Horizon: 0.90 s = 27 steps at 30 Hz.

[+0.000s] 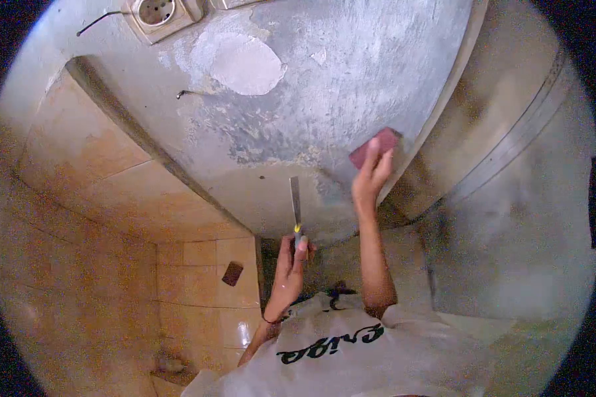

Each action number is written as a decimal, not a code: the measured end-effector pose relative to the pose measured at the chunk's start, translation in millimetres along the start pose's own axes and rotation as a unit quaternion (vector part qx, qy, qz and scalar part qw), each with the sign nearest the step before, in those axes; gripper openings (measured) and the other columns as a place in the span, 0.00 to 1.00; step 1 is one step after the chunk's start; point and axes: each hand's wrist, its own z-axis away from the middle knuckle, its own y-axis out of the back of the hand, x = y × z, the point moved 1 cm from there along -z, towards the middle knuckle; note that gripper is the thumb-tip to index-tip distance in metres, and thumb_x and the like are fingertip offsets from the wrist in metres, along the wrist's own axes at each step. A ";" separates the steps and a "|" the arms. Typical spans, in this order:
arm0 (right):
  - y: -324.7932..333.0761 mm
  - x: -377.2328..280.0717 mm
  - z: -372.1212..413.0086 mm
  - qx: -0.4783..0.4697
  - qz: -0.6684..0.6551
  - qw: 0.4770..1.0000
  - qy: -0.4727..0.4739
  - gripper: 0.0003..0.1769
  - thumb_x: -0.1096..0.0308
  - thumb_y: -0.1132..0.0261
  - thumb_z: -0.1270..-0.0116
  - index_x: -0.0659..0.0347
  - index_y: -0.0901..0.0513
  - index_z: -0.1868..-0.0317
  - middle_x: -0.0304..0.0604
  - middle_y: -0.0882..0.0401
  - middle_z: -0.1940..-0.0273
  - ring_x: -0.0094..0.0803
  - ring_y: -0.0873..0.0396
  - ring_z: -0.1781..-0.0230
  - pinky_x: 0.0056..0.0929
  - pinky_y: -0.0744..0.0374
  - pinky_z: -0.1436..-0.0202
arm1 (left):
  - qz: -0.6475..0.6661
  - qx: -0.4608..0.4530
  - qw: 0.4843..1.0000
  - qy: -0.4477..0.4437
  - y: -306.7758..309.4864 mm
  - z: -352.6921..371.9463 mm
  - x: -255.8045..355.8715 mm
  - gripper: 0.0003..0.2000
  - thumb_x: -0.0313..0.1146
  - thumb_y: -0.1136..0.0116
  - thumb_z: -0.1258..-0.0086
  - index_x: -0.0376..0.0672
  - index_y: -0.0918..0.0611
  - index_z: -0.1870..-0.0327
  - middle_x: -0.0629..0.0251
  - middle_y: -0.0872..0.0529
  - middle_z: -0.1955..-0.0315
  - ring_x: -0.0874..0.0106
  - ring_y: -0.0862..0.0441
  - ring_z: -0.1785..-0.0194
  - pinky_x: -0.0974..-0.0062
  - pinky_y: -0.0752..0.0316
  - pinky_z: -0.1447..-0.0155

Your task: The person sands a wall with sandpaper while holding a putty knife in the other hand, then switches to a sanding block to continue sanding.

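Note:
My right hand (375,173) is closed on a reddish-brown piece of sandpaper (359,155), held flat over the right part of the grey, patchy wall (351,59). Lower down and to the left, my left hand (289,266) grips the handle of a putty knife (295,202). Its narrow metal blade points up, away from me, and a yellow band shows where blade meets handle. The wall around the sandpaper has scuffed paint, with a pale round patch (248,66) further up.
An electrical socket (156,11) sits at the top left, and short wires (189,93) stick out of the wall. A dark ledge edge (146,139) runs diagonally beside orange tiles (93,165). A small dark brown piece (232,273) lies on the lower tiles.

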 end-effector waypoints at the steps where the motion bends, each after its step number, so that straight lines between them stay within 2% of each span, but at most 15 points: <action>1: 0.8 1.2 9.6 -0.029 0.034 0.999 0.007 0.22 0.52 0.44 0.21 0.67 0.23 0.51 0.48 0.18 0.56 0.34 0.23 0.57 0.34 0.26 0.51 | -0.022 -0.013 0.999 -0.020 1.8 -0.4 -1.2 0.17 0.46 0.55 0.17 0.39 0.30 0.46 0.67 0.24 0.63 0.77 0.29 0.59 0.78 0.31 0.52; 2: 3.5 3.8 13.8 -0.023 0.035 0.999 0.004 0.22 0.52 0.44 0.21 0.67 0.23 0.51 0.48 0.18 0.56 0.34 0.23 0.57 0.34 0.26 0.51 | -0.027 -0.018 0.999 -0.018 3.6 -0.8 -3.0 0.17 0.46 0.55 0.17 0.39 0.30 0.46 0.67 0.24 0.63 0.77 0.29 0.59 0.78 0.31 0.52; 4: 15.5 15.3 19.6 -0.025 -0.012 0.993 -0.117 0.26 0.54 0.45 0.20 0.74 0.23 0.46 0.52 0.21 0.47 0.35 0.26 0.47 0.35 0.29 0.39 | 0.045 -0.033 0.998 0.021 4.3 -2.1 -8.9 0.17 0.46 0.56 0.17 0.39 0.30 0.47 0.67 0.24 0.63 0.77 0.29 0.59 0.78 0.31 0.51; 5: 14.3 27.4 15.3 0.086 0.065 0.994 -0.007 0.26 0.52 0.44 0.21 0.74 0.23 0.47 0.49 0.21 0.48 0.33 0.27 0.48 0.34 0.29 0.40 | 0.041 -0.034 0.998 0.031 6.0 -1.3 -12.2 0.17 0.46 0.56 0.17 0.39 0.30 0.47 0.67 0.24 0.63 0.77 0.29 0.59 0.78 0.31 0.51; 9: 26.1 9.7 -8.8 0.092 0.011 0.995 -0.038 0.26 0.51 0.44 0.21 0.72 0.22 0.47 0.45 0.21 0.49 0.31 0.27 0.48 0.33 0.29 0.42 | 0.017 -0.041 0.999 0.024 7.0 -6.9 -16.0 0.18 0.48 0.55 0.18 0.38 0.29 0.47 0.66 0.23 0.62 0.76 0.28 0.59 0.76 0.30 0.50; 11: 22.0 -6.4 -6.8 -0.016 0.001 0.998 -0.066 0.26 0.51 0.43 0.22 0.71 0.21 0.48 0.43 0.21 0.50 0.29 0.27 0.50 0.31 0.29 0.42 | -0.034 -0.053 0.998 0.010 5.8 -9.9 -12.9 0.19 0.48 0.55 0.18 0.38 0.28 0.47 0.65 0.22 0.62 0.75 0.27 0.59 0.75 0.30 0.50; 14: 24.4 28.3 -3.3 0.009 -0.002 1.000 -0.029 0.27 0.48 0.42 0.23 0.67 0.22 0.43 0.46 0.20 0.50 0.34 0.25 0.50 0.32 0.26 0.42 | -0.008 -0.049 0.999 0.018 -4.9 -10.4 -11.0 0.18 0.47 0.55 0.18 0.38 0.28 0.48 0.65 0.22 0.63 0.76 0.28 0.59 0.76 0.30 0.51; 15: 31.9 26.5 -6.9 0.005 -0.030 0.994 -0.104 0.27 0.49 0.43 0.22 0.68 0.23 0.43 0.46 0.21 0.49 0.34 0.25 0.49 0.31 0.27 0.42 | 0.037 -0.038 0.998 0.027 -10.5 -12.0 -15.7 0.17 0.46 0.54 0.18 0.39 0.28 0.48 0.66 0.23 0.62 0.76 0.28 0.60 0.77 0.31 0.52; 19: 35.5 16.7 -34.5 0.054 -0.026 0.997 -0.043 0.30 0.50 0.44 0.22 0.74 0.26 0.40 0.54 0.23 0.40 0.42 0.26 0.42 0.37 0.31 0.34 | 0.066 -0.023 0.997 0.013 -23.4 -16.0 -13.1 0.16 0.46 0.54 0.18 0.39 0.28 0.48 0.67 0.23 0.62 0.76 0.29 0.60 0.77 0.31 0.52; 20: 32.8 16.6 -35.1 0.052 -0.026 0.998 -0.040 0.30 0.50 0.44 0.22 0.74 0.26 0.40 0.54 0.23 0.40 0.42 0.26 0.42 0.37 0.31 0.34 | 0.062 -0.025 0.998 0.010 -24.6 -18.8 -13.0 0.16 0.45 0.54 0.18 0.39 0.28 0.48 0.67 0.23 0.62 0.76 0.29 0.60 0.77 0.31 0.52; 22: 25.1 4.6 -25.5 0.051 0.031 0.998 -0.037 0.29 0.50 0.44 0.22 0.73 0.25 0.41 0.48 0.22 0.45 0.33 0.27 0.46 0.32 0.31 0.38 | 0.059 -0.025 0.998 0.007 -27.4 -20.8 -13.1 0.16 0.45 0.54 0.18 0.39 0.28 0.48 0.67 0.23 0.62 0.76 0.29 0.60 0.77 0.31 0.53; 23: 25.9 7.1 -23.1 -0.004 0.002 1.000 -0.015 0.28 0.52 0.44 0.21 0.74 0.26 0.40 0.50 0.22 0.44 0.35 0.28 0.44 0.33 0.33 0.35 | 0.067 -0.019 0.998 0.010 -29.6 -22.6 -13.7 0.16 0.45 0.54 0.18 0.40 0.28 0.48 0.67 0.23 0.62 0.76 0.29 0.60 0.77 0.31 0.53; 24: 29.1 11.6 -20.7 -0.006 0.000 1.000 -0.011 0.28 0.52 0.44 0.21 0.74 0.26 0.40 0.50 0.22 0.44 0.35 0.28 0.44 0.33 0.33 0.35 | 0.074 -0.014 0.997 0.015 -32.6 -25.1 -10.4 0.16 0.45 0.53 0.18 0.40 0.28 0.48 0.67 0.23 0.62 0.76 0.29 0.60 0.76 0.31 0.53; 26: 40.9 21.2 -12.9 -0.001 0.079 0.996 -0.041 0.28 0.53 0.44 0.21 0.75 0.26 0.41 0.49 0.21 0.45 0.33 0.27 0.46 0.33 0.31 0.37 | 0.070 -0.021 0.997 0.028 -35.7 -24.7 1.0 0.16 0.45 0.53 0.18 0.40 0.28 0.47 0.67 0.23 0.62 0.77 0.29 0.61 0.76 0.31 0.54; 27: 47.3 21.0 -20.7 -0.010 0.015 0.997 -0.080 0.27 0.54 0.44 0.21 0.75 0.25 0.41 0.47 0.21 0.46 0.32 0.26 0.48 0.32 0.29 0.39 | 0.063 -0.025 0.997 0.037 -36.9 -26.0 7.0 0.16 0.46 0.53 0.18 0.40 0.28 0.47 0.67 0.23 0.62 0.77 0.29 0.61 0.77 0.30 0.54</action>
